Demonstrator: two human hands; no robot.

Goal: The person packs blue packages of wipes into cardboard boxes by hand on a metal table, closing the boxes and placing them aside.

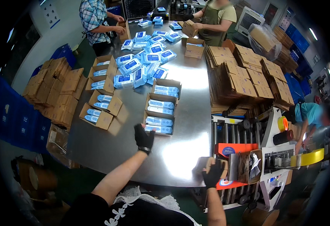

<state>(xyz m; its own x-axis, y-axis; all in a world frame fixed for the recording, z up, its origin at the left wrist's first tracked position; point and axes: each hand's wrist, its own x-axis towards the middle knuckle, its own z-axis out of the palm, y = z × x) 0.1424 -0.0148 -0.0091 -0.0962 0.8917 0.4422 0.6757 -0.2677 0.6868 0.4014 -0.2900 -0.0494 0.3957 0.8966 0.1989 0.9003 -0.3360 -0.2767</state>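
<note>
My left hand (144,138), in a black fingerless glove, is open with its fingers stretched forward. It is beside the near left corner of an open cardboard box (147,130) holding light blue packs of wipes (158,129). More boxes of wipes stand in a line behind that one. To the right, my right hand (213,174), gloved the same way, grips a small cardboard box (224,171) from above at the table's right edge, by the sealing machine. The glove covers much of this box.
A pile of wipes packs (141,76) lies mid-table, with filled boxes (104,119) on the left. Flattened cartons (244,83) are stacked right, above the tape sealing machine (274,150). Two people (97,22) handle boxes at the far end; another person (311,115) bends at far right.
</note>
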